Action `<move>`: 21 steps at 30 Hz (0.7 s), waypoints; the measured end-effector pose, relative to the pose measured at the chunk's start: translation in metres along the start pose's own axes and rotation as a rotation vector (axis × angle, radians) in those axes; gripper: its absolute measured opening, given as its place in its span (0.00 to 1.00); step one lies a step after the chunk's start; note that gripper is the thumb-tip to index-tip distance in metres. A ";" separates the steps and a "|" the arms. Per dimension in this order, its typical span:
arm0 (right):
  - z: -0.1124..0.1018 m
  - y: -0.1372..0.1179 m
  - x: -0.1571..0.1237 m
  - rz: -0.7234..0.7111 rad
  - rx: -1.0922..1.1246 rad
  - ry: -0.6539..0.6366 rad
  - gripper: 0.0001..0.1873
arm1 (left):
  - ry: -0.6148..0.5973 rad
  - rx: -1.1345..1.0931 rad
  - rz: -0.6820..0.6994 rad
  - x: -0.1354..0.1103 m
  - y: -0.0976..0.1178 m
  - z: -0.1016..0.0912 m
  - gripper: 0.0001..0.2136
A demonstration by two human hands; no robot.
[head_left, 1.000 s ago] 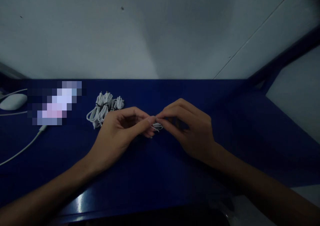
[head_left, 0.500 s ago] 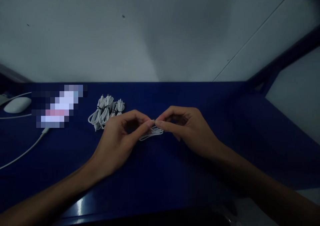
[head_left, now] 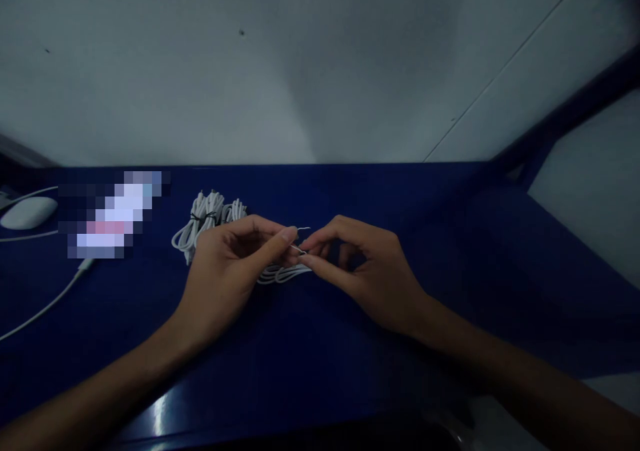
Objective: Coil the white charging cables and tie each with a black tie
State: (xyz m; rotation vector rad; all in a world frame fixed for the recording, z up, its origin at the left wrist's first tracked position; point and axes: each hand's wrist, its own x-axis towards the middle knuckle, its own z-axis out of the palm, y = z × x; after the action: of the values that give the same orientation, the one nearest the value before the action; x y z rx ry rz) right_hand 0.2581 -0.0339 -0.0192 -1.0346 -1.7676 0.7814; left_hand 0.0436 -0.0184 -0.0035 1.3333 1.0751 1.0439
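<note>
Over the middle of a dark blue table (head_left: 320, 358), my left hand (head_left: 227, 274) pinches a coiled white cable (head_left: 280, 272) between thumb and fingers. My right hand (head_left: 363, 271) meets it from the right, thumb and forefinger pinched at the same spot on the coil, where a thin wire end (head_left: 301, 230) sticks up. The coil's loops hang below my fingertips, close to the tabletop. Just behind my left hand lies a pile of bundled white cables (head_left: 205, 221) tied with dark bands.
A white mouse (head_left: 27, 212) sits at the far left, with a white cord (head_left: 45, 301) running across the table toward the left edge. A blurred patch lies between the mouse and the bundles. A pale wall rises behind the table; a dark frame rail crosses at right.
Both hands shifted slightly left with the coil. More of the coil's loops now show below the fingers, and a thin wire end has come up above the pinch.
</note>
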 end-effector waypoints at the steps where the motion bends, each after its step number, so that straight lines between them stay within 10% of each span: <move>1: 0.001 0.000 -0.001 -0.053 -0.039 0.018 0.04 | -0.003 -0.002 -0.007 0.000 0.000 0.001 0.06; 21: 0.000 0.010 -0.002 -0.455 -0.477 0.088 0.06 | -0.100 0.091 -0.019 0.000 0.006 -0.001 0.11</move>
State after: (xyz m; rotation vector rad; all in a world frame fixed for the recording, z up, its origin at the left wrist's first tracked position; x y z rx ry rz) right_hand 0.2613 -0.0312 -0.0285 -0.8890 -2.0565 0.0284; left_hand 0.0423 -0.0185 0.0023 1.4302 1.0685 0.9137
